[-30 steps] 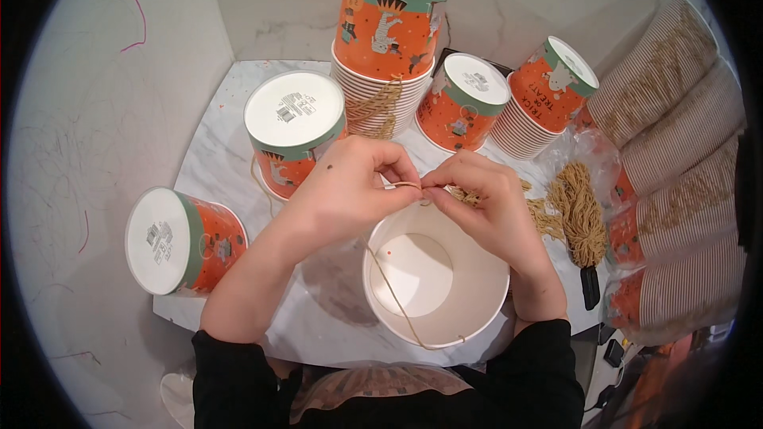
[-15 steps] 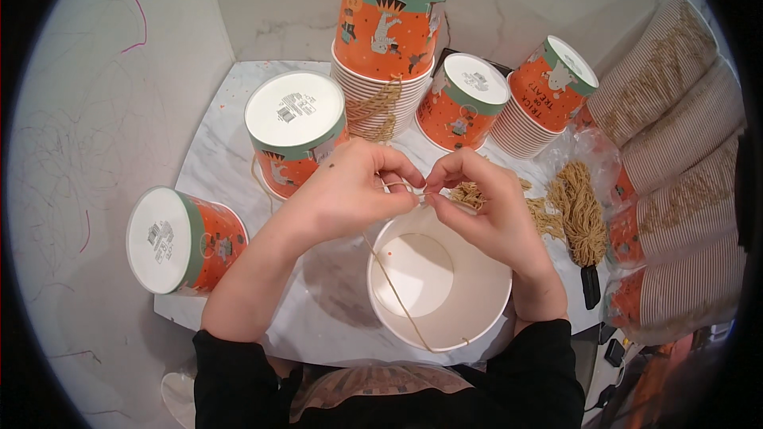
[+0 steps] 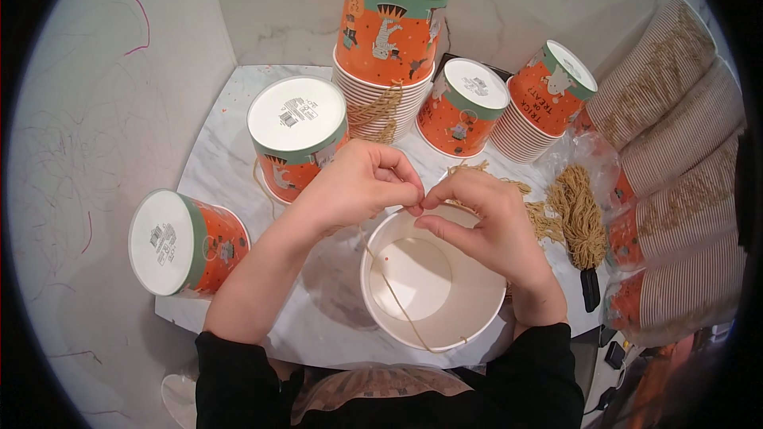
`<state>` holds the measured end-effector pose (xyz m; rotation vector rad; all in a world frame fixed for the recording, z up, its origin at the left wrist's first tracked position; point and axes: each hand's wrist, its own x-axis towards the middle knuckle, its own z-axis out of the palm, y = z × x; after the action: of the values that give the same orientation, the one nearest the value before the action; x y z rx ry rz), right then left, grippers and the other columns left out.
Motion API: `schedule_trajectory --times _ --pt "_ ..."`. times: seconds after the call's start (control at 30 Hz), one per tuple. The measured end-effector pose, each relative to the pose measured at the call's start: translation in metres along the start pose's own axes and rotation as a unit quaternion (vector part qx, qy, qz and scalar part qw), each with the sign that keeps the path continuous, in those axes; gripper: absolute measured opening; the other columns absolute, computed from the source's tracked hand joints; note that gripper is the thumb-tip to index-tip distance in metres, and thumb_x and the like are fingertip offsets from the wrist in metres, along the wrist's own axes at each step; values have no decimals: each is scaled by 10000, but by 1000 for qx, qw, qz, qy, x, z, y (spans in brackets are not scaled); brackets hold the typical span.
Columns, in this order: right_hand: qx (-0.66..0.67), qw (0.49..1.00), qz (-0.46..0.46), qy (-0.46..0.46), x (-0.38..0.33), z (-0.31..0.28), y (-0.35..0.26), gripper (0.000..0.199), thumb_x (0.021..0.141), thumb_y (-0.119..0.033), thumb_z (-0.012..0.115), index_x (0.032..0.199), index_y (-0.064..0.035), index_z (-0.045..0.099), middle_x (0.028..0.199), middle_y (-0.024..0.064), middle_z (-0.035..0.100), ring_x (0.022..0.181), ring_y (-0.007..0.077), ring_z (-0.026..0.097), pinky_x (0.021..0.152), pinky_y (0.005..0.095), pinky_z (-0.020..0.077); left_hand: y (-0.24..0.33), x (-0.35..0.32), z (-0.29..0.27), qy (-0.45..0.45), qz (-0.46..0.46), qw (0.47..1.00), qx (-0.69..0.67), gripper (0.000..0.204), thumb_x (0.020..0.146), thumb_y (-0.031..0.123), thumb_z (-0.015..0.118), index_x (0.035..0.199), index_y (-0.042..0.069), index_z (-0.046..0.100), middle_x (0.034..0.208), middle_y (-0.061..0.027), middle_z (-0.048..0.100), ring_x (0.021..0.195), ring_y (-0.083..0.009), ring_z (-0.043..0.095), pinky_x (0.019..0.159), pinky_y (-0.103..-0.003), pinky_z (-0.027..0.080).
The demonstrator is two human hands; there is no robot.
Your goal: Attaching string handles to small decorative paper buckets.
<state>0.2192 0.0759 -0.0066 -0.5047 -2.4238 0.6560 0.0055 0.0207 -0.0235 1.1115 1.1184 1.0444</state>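
An open paper bucket (image 3: 477, 286), white inside, tilts toward me at the table's near side. From a point on its near rim a thin tan cord (image 3: 394, 299) crosses the opening up to my left hand (image 3: 358, 189). That hand is closed in a pinch above the far rim, and the cord's end is hidden in its fingers. Just to the right, my right hand (image 3: 489, 218) has its thumb and forefinger apart, the fingertips close to the left ones. A small bit of cord (image 3: 465, 339) shows at the near rim.
Upside-down orange buckets (image 3: 296, 123) stand behind, some in a tall stack (image 3: 389, 40). Another bucket (image 3: 187, 242) lies on its side at left. A bundle of tan cords (image 3: 579, 218) with a black handle (image 3: 590, 290) lies right, beside long bagged bucket stacks (image 3: 675, 214).
My right thumb and forefinger have parted from the cord. The left hand keeps its pinch, and the cord hangs slacker. The bucket has shifted slightly left.
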Motion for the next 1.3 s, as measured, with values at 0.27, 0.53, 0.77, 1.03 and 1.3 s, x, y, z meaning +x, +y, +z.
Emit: schedule_trajectory --times 0.27,0.53,0.77,1.03,1.3 --pt "-45 999 6 13 0 4 1 221 777 -205 863 861 -56 722 815 69 706 746 265 689 643 381 530 -5 1 2 15 30 999 6 72 870 45 707 911 -9 684 841 -66 752 698 -45 658 556 -178 432" --pt "-45 997 18 59 -1 11 3 167 808 -168 837 847 -45 731 788 79 702 708 264 679 609 374 518 -6 0 10 72 31 995 56 70 873 40 706 863 -6 654 813 -67 739 718 -60 673 611 -194 493" --pt "21 999 37 28 -1 9 2 113 824 -109 794 870 -32 725 806 85 700 723 270 678 618 368 515 -3 -1 6 36 28 997 60 61 870 36 668 886 -21 656 824 -45 720 739 -63 677 634 -198 500" --pt "-79 995 -57 32 -1 13 1 145 781 -82 791 879 -69 686 798 67 660 726 271 659 622 378 522 -8 0 -1 4 12 995 101 166 808 126 696 844 -35 686 757 -51 717 696 -77 655 632 -235 505" --pt "-94 992 -70 49 -1 14 2 153 782 -62 777 888 -59 667 823 64 643 745 263 652 633 372 517 -10 -1 1 35 80 985 149 165 778 128 712 806 -20 645 763 -26 654 664 -68 599 606 -249 478"
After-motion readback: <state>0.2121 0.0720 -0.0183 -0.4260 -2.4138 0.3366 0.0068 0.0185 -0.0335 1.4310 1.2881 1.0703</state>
